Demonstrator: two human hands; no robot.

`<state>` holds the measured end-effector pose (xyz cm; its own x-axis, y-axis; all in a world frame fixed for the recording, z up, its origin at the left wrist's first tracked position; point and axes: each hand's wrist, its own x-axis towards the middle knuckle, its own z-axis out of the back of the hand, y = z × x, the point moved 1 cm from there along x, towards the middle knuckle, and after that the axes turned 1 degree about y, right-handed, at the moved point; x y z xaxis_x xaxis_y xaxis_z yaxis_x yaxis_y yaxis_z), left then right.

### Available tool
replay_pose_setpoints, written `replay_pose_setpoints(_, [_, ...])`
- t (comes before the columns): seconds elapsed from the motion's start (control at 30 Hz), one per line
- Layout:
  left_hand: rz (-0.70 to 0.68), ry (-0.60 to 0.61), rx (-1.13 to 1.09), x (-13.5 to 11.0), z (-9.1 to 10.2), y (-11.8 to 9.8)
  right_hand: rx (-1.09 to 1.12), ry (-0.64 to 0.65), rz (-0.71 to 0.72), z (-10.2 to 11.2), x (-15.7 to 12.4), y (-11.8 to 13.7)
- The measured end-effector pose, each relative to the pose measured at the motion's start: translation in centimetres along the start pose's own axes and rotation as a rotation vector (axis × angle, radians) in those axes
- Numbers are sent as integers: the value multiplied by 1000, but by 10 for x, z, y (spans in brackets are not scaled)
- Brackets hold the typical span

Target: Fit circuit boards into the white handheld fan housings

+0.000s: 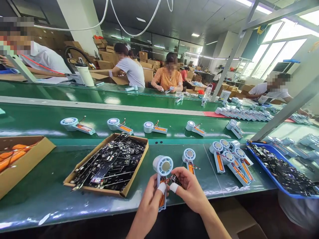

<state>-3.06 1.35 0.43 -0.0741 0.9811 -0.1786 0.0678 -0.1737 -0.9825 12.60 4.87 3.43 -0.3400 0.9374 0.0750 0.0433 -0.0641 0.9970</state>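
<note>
Fingers of the left hand (149,201) gripped a fan (163,166), battery (162,200) already in; right hand (188,188) pinched a board (175,180), still unfitted.

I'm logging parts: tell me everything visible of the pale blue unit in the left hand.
The pale blue unit looks plastic: round vented head with greyish central disc, narrow handle open to an orange part and wires. The left hand holds the handle, head away from the person, at the green table's near edge; whether the right hand touches it is unclear.
</note>
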Motion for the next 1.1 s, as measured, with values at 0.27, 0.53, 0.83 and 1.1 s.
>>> replay_pose_setpoints(0.27, [-87,-119,68,1,-3,-2,-795,-142,201,-4,-6,12])
replay_pose_setpoints(0.53, [-137,-121,139,2,-4,-8,-1581,229,316,-9,-18,57])
replay_pose_setpoints(0.83, [-32,-26,-46,-4,1,-9,-1030,548,193,4,1,60])
replay_pose_setpoints(1.1, [38,20,-292,-11,-3,3,-101,268,-184,-6,-4,-3])
